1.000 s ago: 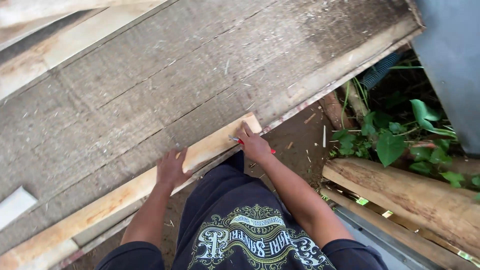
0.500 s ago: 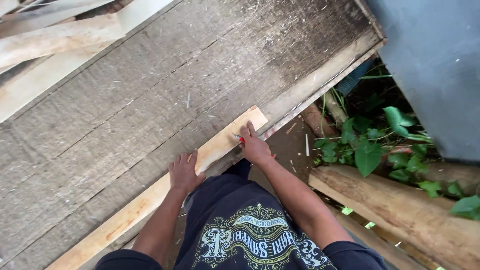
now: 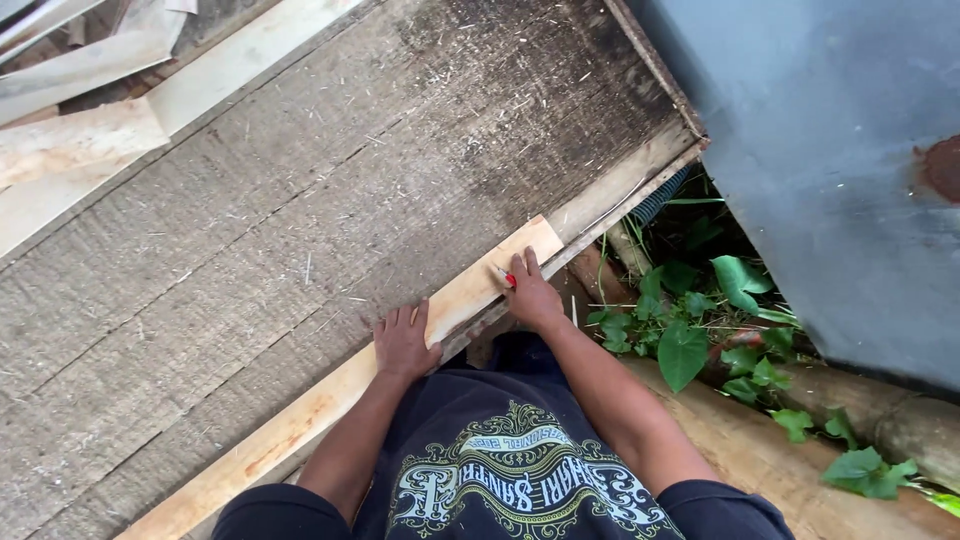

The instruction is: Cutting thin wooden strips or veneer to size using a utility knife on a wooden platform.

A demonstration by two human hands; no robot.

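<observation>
Plank: a long, narrow strip of pale, freshly cut wood (image 3: 340, 395) with a yellowish-orange grain, smooth-faced and square-ended, lying flat along the near edge of the bench and running from the near left up to the right.
Plank end: the right end is cut clean and stops just short of the bench's far right corner.
Left hand: the left hand (image 3: 403, 342) lies flat on the plank near its middle, palm down, fingers spread a little and pointing away from the body; it holds nothing.
Right hand: the right hand (image 3: 530, 292) rests at the plank's right end, fingers closed narrowly around a small red pencil (image 3: 506, 277) whose tip touches the pale wood.
Bench: a broad top of grey, weathered wooden boards (image 3: 300, 200), rough and fibrous, streaked with loose splinters and sawdust, darker towards the far right.
Offcuts: pale, rough-sawn wooden pieces (image 3: 70, 140) lie at the far left beyond the bench.
Right side: a flat grey-blue metal sheet (image 3: 830, 150) with a rust spot, and below it green heart-shaped leaves (image 3: 690, 340).
Near right: a round, barked log (image 3: 900, 420) lies on the ground.
</observation>
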